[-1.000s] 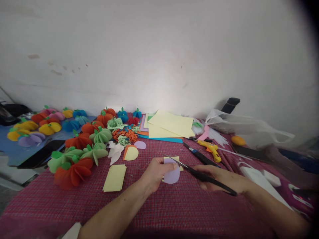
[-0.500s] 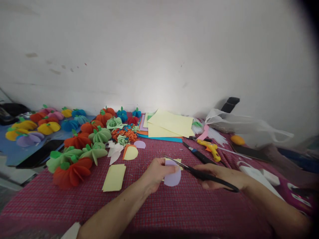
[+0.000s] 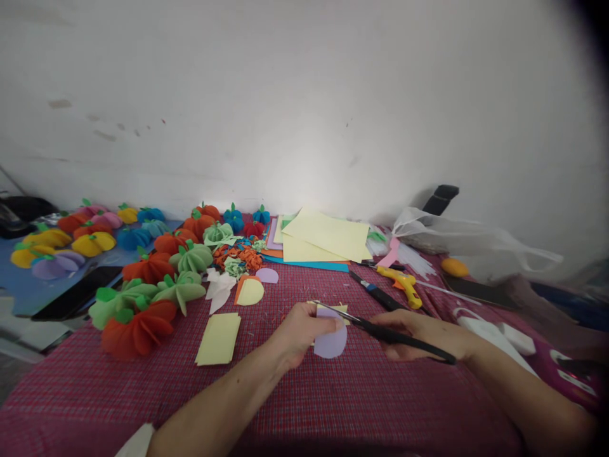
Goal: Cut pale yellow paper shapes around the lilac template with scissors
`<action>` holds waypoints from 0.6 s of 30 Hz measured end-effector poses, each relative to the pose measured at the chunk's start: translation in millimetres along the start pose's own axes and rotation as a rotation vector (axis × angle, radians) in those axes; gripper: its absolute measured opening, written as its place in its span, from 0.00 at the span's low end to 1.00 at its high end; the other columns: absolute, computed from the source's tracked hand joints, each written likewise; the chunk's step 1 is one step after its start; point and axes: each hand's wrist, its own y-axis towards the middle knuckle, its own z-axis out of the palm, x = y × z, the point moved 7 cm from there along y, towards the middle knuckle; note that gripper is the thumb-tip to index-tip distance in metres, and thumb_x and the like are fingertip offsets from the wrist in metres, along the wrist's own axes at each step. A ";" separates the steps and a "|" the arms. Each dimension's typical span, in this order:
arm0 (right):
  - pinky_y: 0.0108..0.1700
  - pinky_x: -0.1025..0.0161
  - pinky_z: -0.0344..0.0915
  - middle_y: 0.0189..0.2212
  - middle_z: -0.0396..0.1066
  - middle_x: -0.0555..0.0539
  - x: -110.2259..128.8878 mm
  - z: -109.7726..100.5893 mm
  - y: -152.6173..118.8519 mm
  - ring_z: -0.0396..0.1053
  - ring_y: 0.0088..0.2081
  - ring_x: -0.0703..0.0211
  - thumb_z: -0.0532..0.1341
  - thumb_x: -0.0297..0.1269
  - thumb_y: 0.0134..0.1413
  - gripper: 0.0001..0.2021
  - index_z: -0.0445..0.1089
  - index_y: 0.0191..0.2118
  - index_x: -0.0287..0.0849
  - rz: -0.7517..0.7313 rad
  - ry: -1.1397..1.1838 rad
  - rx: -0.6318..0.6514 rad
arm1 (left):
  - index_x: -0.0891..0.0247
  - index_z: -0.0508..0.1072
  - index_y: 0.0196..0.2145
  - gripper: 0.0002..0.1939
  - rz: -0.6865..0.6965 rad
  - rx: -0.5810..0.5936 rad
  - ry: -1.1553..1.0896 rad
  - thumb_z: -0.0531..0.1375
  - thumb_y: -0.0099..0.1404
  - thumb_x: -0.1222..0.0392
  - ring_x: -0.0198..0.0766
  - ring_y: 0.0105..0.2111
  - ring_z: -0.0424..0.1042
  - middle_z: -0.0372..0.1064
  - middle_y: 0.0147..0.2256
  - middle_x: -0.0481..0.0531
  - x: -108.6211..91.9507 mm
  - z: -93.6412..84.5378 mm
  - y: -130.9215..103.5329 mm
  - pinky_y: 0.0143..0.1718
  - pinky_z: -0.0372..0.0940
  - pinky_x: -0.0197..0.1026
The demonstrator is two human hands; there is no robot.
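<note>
My left hand [image 3: 302, 330] pinches a rounded lilac felt piece [image 3: 332, 344] together with a pale yellow piece [image 3: 343, 311] behind it. Black-handled scissors [image 3: 394, 335] are gripped in my right hand [image 3: 421, 333]. Their blades lie across the upper part of the two pieces, the tips reaching my left fingers, and look closed or nearly so. My thumb covers part of the lilac piece. Left of my hands lies a stack of pale yellow rectangles [image 3: 217, 339]. Beyond it are a rounded yellow piece [image 3: 250, 292] on an orange one and a lilac rounded piece [image 3: 267, 275].
Felt pumpkins [image 3: 143, 327] in several colours crowd the left side, beside orange scraps [image 3: 242, 255]. Yellow sheets [image 3: 328, 235] lie at the back. On the right are a yellow glue gun [image 3: 402, 284], a black-handled tool [image 3: 380, 296], a plastic bag [image 3: 457, 231] and a yellow-orange object [image 3: 454, 267].
The scissor handles have drawn closer together and the blades have closed further across the pieces. The lilac piece has shifted very slightly; my hands stay in nearly the same place.
</note>
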 end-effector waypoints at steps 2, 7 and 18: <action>0.32 0.68 0.62 0.31 0.63 0.48 0.7 0.5 0.4 0.60 0.31 0.62 0.59 0.44 0.46 0.22 0.65 0.47 0.38 0.003 0.004 -0.007 | 0.72 0.75 0.28 0.16 0.007 0.010 -0.011 0.65 0.41 0.59 0.29 0.19 0.61 0.66 0.21 0.50 -0.5 0.9 -0.1 0.22 0.52 0.34; 0.30 0.69 0.60 0.29 0.60 0.49 4.5 1.5 2.2 0.58 0.30 0.63 0.58 0.44 0.47 0.20 0.66 0.44 0.38 -0.005 -0.008 -0.008 | 0.72 0.75 0.30 0.16 0.011 0.013 -0.034 0.65 0.41 0.59 0.29 0.20 0.61 0.67 0.22 0.51 0.4 0.1 -0.1 0.22 0.52 0.34; 0.23 0.71 0.51 0.23 0.53 0.53 8.7 -0.8 2.1 0.50 0.24 0.68 0.57 0.40 0.48 0.15 0.66 0.40 0.35 -0.015 -0.013 0.062 | 0.72 0.75 0.33 0.18 -0.008 0.019 0.004 0.65 0.42 0.60 0.30 0.21 0.61 0.68 0.25 0.54 3.0 1.1 -0.2 0.24 0.52 0.35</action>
